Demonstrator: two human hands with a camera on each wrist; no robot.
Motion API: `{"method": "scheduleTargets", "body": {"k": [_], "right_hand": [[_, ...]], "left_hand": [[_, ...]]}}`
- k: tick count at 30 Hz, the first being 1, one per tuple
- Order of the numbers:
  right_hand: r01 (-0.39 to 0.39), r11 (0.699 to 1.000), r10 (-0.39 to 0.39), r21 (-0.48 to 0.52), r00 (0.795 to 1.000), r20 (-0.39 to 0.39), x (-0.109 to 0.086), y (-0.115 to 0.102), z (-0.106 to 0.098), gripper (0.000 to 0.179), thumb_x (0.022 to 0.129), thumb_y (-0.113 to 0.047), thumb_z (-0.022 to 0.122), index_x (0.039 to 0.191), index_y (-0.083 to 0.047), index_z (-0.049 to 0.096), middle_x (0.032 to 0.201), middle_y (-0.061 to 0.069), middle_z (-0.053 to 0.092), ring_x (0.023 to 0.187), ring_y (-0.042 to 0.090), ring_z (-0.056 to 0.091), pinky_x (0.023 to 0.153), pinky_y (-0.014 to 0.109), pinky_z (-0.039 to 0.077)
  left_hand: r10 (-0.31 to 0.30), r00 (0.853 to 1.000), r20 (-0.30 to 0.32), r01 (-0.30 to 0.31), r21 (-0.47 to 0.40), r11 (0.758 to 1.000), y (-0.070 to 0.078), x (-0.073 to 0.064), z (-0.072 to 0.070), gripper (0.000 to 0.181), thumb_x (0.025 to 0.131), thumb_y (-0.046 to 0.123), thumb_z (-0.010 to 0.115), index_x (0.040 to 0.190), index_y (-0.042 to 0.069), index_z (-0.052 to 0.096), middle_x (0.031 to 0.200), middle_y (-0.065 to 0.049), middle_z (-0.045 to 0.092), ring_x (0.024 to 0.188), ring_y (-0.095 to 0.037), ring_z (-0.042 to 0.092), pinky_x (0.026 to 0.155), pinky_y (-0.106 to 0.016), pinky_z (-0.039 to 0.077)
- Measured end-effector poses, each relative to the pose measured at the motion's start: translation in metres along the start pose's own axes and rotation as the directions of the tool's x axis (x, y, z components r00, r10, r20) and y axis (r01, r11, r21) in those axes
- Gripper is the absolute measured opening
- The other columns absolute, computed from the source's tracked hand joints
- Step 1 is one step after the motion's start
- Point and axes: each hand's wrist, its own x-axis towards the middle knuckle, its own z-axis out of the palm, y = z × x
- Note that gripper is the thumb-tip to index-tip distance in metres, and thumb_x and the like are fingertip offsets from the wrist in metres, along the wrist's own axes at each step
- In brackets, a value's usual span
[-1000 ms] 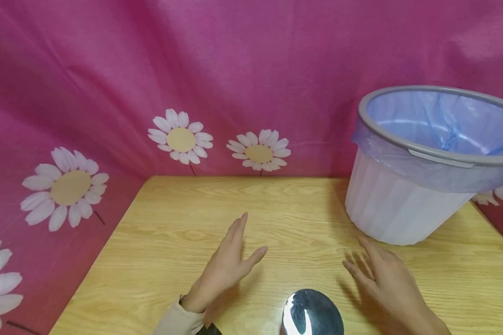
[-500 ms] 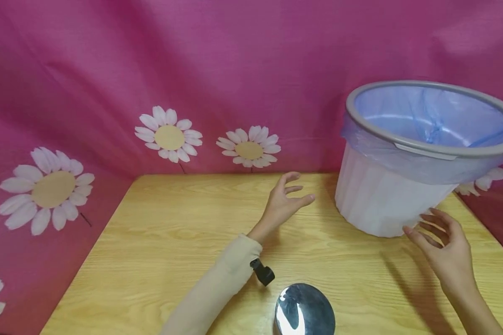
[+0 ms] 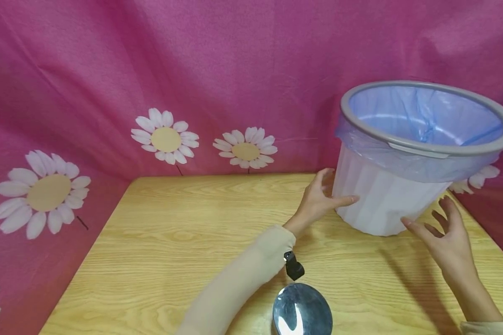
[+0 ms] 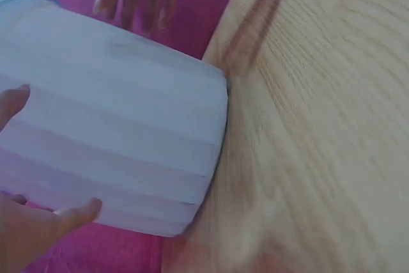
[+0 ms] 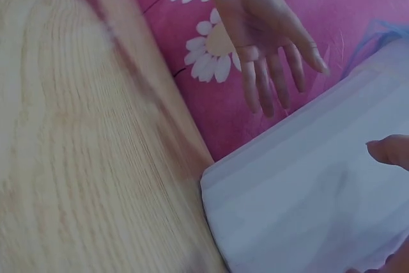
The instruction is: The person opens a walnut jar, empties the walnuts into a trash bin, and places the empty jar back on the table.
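Observation:
A white ribbed trash bin (image 3: 383,197) with a grey rim stands upright at the table's right back. A bluish plastic bag (image 3: 406,170) lines it and folds over its outside. My left hand (image 3: 316,202) is at the bin's left side, fingers spread, the thumb in front of the wall. On the right side, my right hand (image 3: 452,242) has its fingers parted and loosely bent, thumb toward the bin. The right wrist view shows the left hand (image 5: 265,30) with fingers extended close to the wall. Whether either hand touches the bin, I cannot tell.
A round, shiny dark-topped object (image 3: 302,311) sits at the table's front, below the left forearm. The wooden table (image 3: 172,242) meets a pink daisy-patterned cloth (image 3: 234,70) at the back and sides. A black strap piece (image 3: 293,267) hangs from the left sleeve.
My left hand has moved right and away from me, up to the bin's left side. My right hand has moved right to the bin's other side. The view has shifted slightly.

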Motion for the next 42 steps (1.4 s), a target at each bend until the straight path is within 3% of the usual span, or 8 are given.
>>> {"method": "scheduleTargets", "body": {"k": [4, 9, 13, 20, 27, 33, 39, 42], "right_hand": [[0.041, 0.999, -0.040, -0.027, 0.999, 0.021, 0.005, 0.002, -0.001, 0.088, 0.094, -0.016, 0.062, 0.154, -0.033, -0.001, 0.161, -0.010, -0.004, 0.146, 0.020, 0.006, 0.097, 0.004, 0.032], [0.054, 0.999, -0.054, 0.006, 0.998, 0.035, 0.013, 0.003, -0.004, 0.087, 0.094, -0.014, 0.061, 0.153, -0.036, 0.001, 0.160, -0.015, -0.003, 0.145, 0.018, 0.006, 0.092, 0.004, 0.034], [0.051, 0.998, -0.052, 0.028, 0.998, 0.032, 0.016, 0.005, -0.006, 0.087, 0.094, -0.012, 0.061, 0.153, -0.035, 0.001, 0.159, -0.015, -0.003, 0.145, 0.018, 0.006, 0.095, 0.004, 0.033], [0.090, 0.984, -0.095, 0.155, 0.995, 0.029, 0.025, 0.002, -0.007, 0.087, 0.091, -0.005, 0.063, 0.153, -0.037, 0.011, 0.159, -0.013, 0.005, 0.143, 0.014, 0.016, 0.084, 0.002, 0.037], [0.041, 0.974, -0.053, 0.225, 0.997, 0.048, 0.025, 0.003, -0.007, 0.085, 0.091, -0.006, 0.063, 0.152, -0.038, 0.014, 0.160, -0.013, 0.002, 0.145, 0.018, 0.011, 0.076, 0.001, 0.040], [0.020, 0.991, -0.026, 0.134, 0.999, 0.040, 0.020, 0.006, -0.007, 0.083, 0.092, -0.012, 0.064, 0.152, -0.040, 0.015, 0.158, -0.013, 0.006, 0.143, 0.018, 0.016, 0.075, 0.001, 0.040], [0.040, 0.983, -0.045, 0.178, 0.999, 0.026, 0.023, 0.006, -0.007, 0.082, 0.091, -0.008, 0.064, 0.152, -0.037, 0.018, 0.158, -0.010, 0.009, 0.141, 0.016, 0.019, 0.075, 0.001, 0.041], [0.035, 0.990, -0.038, 0.135, 0.999, 0.021, 0.024, 0.005, -0.006, 0.080, 0.092, -0.010, 0.064, 0.152, -0.037, 0.019, 0.157, -0.010, 0.011, 0.141, 0.015, 0.021, 0.074, 0.002, 0.040]], "left_hand": [[0.033, 0.999, 0.006, -0.034, 0.076, 0.997, 0.002, 0.010, 0.007, 0.089, 0.067, 0.038, 0.087, 0.141, 0.020, 0.039, 0.132, 0.009, 0.051, 0.115, -0.011, 0.054, 0.092, -0.023, 0.047], [0.035, 0.999, -0.030, -0.029, 0.170, 0.985, 0.007, 0.022, 0.009, 0.095, 0.067, 0.042, 0.086, 0.144, 0.020, 0.035, 0.139, 0.007, 0.047, 0.124, -0.010, 0.047, 0.099, -0.026, 0.043], [0.049, 0.999, -0.019, -0.046, 0.130, 0.990, 0.009, 0.029, 0.012, 0.094, 0.067, 0.039, 0.087, 0.144, 0.023, 0.036, 0.137, 0.006, 0.050, 0.121, -0.007, 0.049, 0.096, -0.025, 0.044], [0.114, 0.993, 0.013, -0.115, 0.074, 0.991, 0.006, 0.039, 0.015, 0.092, 0.066, 0.035, 0.088, 0.142, 0.029, 0.038, 0.130, 0.010, 0.054, 0.116, -0.006, 0.052, 0.093, -0.025, 0.046], [0.084, 0.995, 0.050, -0.087, 0.074, 0.993, -0.001, 0.037, 0.013, 0.094, 0.069, 0.037, 0.086, 0.147, 0.035, 0.033, 0.137, 0.010, 0.051, 0.121, -0.008, 0.051, 0.092, -0.024, 0.047], [0.075, 0.995, 0.059, -0.078, 0.034, 0.996, -0.006, 0.031, 0.011, 0.085, 0.075, 0.039, 0.081, 0.146, 0.039, 0.035, 0.141, 0.012, 0.048, 0.124, -0.011, 0.051, 0.094, -0.025, 0.047], [0.125, 0.992, 0.019, -0.126, 0.053, 0.991, -0.002, 0.031, 0.008, 0.077, 0.073, 0.038, 0.083, 0.141, 0.036, 0.046, 0.128, 0.013, 0.060, 0.110, -0.007, 0.060, 0.085, -0.020, 0.050], [0.123, 0.992, -0.009, -0.122, 0.065, 0.990, 0.001, 0.029, 0.005, 0.076, 0.072, 0.037, 0.084, 0.139, 0.034, 0.049, 0.122, 0.014, 0.063, 0.102, -0.006, 0.062, 0.080, -0.018, 0.050]]}}
